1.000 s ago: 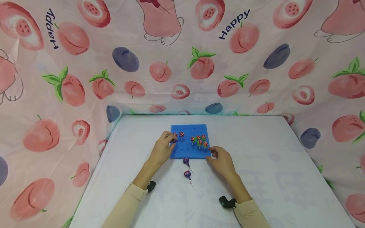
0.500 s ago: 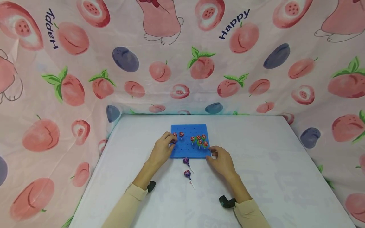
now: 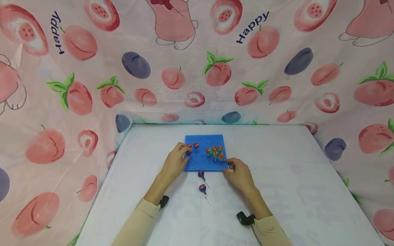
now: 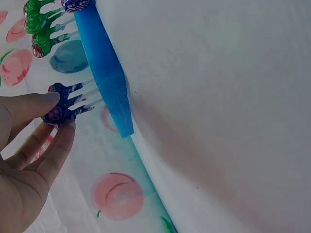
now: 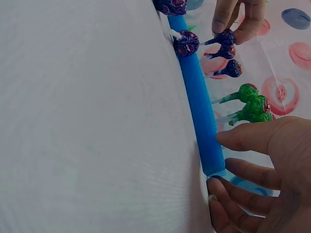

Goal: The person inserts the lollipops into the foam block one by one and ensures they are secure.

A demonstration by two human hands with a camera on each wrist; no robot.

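Observation:
My left hand [image 3: 176, 160] pinches the wrapped head of a purple lollipop [image 4: 55, 114] between thumb and fingertips. Its stick points down to the blue foam board [image 3: 201, 165], at the left side. Beside it two more purple lollipops [image 3: 196, 146] stand upright in the board. My right hand [image 3: 241, 174] holds the board's near right corner, thumb and fingers around it. Several green lollipops [image 3: 216, 154] stand in the board close to that hand. Two purple lollipops, one nearer the board [image 3: 201, 174] and one nearer me [image 3: 202, 188], lie on the table in front.
The board has rows of small holes and lies on a white-covered table [image 3: 292, 177]. A fruit-printed cloth [image 3: 197, 68] hangs behind the table and at both sides. Black wrist mounts [image 3: 245, 218] sit at both sleeves.
Both hands stay in place, the left at the purple lollipop and the right at the board's corner. The head view shifts only very slightly.

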